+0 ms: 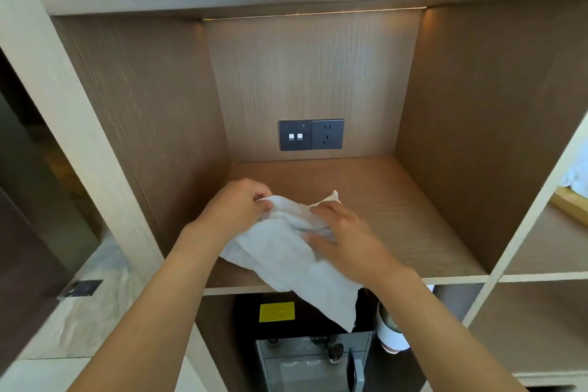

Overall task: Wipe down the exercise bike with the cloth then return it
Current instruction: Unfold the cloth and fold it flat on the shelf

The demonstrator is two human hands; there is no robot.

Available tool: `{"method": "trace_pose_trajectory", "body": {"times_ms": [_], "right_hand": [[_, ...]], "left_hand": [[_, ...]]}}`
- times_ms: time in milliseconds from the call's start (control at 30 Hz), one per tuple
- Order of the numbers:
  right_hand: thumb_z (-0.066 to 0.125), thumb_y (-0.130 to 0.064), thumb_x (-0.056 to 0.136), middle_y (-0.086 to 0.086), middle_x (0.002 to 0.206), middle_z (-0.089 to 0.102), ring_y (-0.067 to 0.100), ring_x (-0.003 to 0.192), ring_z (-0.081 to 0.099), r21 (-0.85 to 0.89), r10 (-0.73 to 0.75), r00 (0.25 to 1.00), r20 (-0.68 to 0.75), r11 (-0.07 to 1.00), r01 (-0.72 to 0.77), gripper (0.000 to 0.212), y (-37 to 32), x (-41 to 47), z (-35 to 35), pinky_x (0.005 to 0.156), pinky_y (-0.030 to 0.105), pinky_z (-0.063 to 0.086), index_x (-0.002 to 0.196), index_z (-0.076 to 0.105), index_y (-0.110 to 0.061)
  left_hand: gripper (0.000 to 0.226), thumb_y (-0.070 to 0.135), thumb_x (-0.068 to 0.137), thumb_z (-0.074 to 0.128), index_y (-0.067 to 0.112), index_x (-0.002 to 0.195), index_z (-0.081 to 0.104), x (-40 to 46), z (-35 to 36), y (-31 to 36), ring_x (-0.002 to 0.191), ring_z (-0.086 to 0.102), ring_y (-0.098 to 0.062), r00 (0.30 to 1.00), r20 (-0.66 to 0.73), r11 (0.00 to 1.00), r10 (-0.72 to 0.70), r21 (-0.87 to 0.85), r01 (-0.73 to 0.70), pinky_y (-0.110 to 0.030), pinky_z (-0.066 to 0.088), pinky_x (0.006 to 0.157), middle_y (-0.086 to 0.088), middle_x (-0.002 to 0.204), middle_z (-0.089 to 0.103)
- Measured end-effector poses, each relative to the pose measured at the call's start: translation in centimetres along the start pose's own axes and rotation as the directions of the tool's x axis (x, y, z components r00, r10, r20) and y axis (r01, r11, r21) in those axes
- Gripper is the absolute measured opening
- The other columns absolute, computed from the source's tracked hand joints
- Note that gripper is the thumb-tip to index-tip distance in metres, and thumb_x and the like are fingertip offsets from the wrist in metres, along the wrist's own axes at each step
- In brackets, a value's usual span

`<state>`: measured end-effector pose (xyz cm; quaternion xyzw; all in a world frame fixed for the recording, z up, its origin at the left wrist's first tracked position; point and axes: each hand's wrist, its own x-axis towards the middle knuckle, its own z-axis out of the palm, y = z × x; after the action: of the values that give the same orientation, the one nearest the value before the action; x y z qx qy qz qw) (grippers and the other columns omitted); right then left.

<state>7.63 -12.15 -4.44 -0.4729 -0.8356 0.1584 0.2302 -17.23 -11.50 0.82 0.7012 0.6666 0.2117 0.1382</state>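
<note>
The left hand (pixel 237 204) curls its fingers round the far left edge of the white cloth (pixel 286 251), its fingertips buried in the folds. The right hand (pixel 343 239) lies over the cloth's right side, fingers bent and pinching a bunched ridge; the thumb is hidden beneath the fabric. The cloth sits crumpled on the front part of the wooden shelf (pixel 397 200), one corner poking up behind the right hand and its near end hanging over the shelf's front edge. On the back panel above the shelf sits a dark switch and socket plate (pixel 311 134). Below, the drooping cloth covers part of a black appliance with a yellow label (pixel 276 312), its text too blurred to read. A white cup (pixel 389 334) shows partly behind the right forearm.
</note>
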Motion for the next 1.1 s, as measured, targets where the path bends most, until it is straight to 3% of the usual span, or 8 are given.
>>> {"method": "trace_pose_trajectory", "body": {"times_ms": [100,233,433,567,633,700,867,1100], "right_hand": [[0.066,-0.060,0.095,-0.016,0.172,0.016,0.015,0.155,0.019,-0.020,0.077,0.987,0.141,0.997,-0.074,0.081,0.9,-0.3,0.1,0.124,0.036,0.017,0.163,0.029,-0.039],[0.087,-0.058,0.076,-0.034,0.159,0.030,0.002,0.148,0.031,0.204,0.058,0.968,0.246,0.973,-0.110,0.091,2.8,-1.3,-1.9,0.112,0.018,0.032,0.149,0.034,-0.063],[0.097,-0.066,0.052,-0.043,0.146,0.039,-0.011,0.134,0.040,0.127,0.105,0.939,0.329,0.980,-0.154,0.111,4.9,-3.3,-5.6,0.113,0.020,0.034,0.149,0.043,-0.058],[0.086,-0.069,0.071,-0.035,0.153,0.035,-0.006,0.142,0.035,0.043,0.156,0.951,0.266,0.984,-0.173,0.095,4.3,-4.0,-5.7,0.110,0.012,0.025,0.154,0.047,-0.042],[0.069,-0.059,0.094,-0.021,0.162,0.037,0.004,0.150,0.034,0.048,0.200,0.963,0.183,0.976,-0.212,0.067,3.8,-4.0,-4.9,0.114,0.017,0.022,0.153,0.052,-0.032],[0.058,-0.033,0.108,-0.012,0.165,0.040,0.012,0.152,0.036,-0.011,0.214,0.970,0.112,0.977,-0.214,0.043,3.6,-4.4,-4.6,0.120,0.024,0.024,0.149,0.058,-0.025],[0.044,0.013,0.089,-0.004,0.153,0.055,0.017,0.145,0.046,0.022,0.183,0.983,0.032,0.983,-0.184,0.061,4.2,-5.5,-5.2,0.119,0.022,0.029,0.137,0.068,-0.016],[0.048,0.016,0.077,-0.003,0.136,0.067,0.022,0.130,0.058,-0.022,0.212,0.972,-0.097,0.976,-0.215,0.067,4.8,-6.0,-5.8,0.108,0.036,0.047,0.129,0.073,-0.017]], "left_hand": [[0.023,0.027,0.105,0.064,0.032,0.084,0.073,0.4,-0.7,0.0,0.086,0.066,-0.015,1.000,-0.024,1.000,-0.003,0.029,0.004,-0.034,0.053,0.074,0.007,0.086,0.071],[0.018,0.030,0.106,0.062,0.034,0.095,0.076,0.5,-1.5,0.1,0.092,0.066,-0.012,0.999,0.033,1.000,0.002,0.007,-0.002,-0.030,0.052,0.075,0.009,0.094,0.072],[0.021,0.029,0.106,0.060,0.030,0.090,0.072,0.7,-1.8,0.0,0.089,0.066,-0.018,0.999,-0.046,0.990,0.029,0.137,-0.022,-0.034,0.050,0.071,0.004,0.091,0.069],[0.030,0.019,0.105,0.059,0.025,0.134,0.064,0.3,0.5,1.4,0.123,0.057,-0.031,0.993,-0.108,0.932,0.048,0.361,-0.006,-0.046,0.049,0.098,-0.003,0.130,0.059],[0.052,0.015,0.102,0.059,0.029,0.151,0.049,-0.6,2.2,2.3,0.134,0.049,-0.031,0.993,-0.103,0.936,0.056,0.351,-0.017,-0.047,0.047,0.104,-0.004,0.144,0.052],[0.046,0.023,0.104,0.057,0.032,0.148,0.052,-2.3,4.0,2.8,0.138,0.050,-0.030,0.995,-0.057,0.975,0.085,0.210,-0.072,-0.043,0.048,0.105,-0.003,0.145,0.053],[0.051,0.049,0.111,0.037,0.035,0.160,0.037,-6.6,7.5,1.9,0.154,0.028,-0.018,0.988,0.076,0.968,0.134,0.203,-0.147,-0.039,0.026,0.123,0.008,0.167,0.033],[0.061,0.056,0.110,0.016,0.042,0.168,0.006,-7.7,8.0,1.1,0.163,-0.006,-0.007,0.979,0.165,0.963,0.118,0.221,-0.154,-0.041,-0.005,0.131,0.017,0.177,0.000]]}}
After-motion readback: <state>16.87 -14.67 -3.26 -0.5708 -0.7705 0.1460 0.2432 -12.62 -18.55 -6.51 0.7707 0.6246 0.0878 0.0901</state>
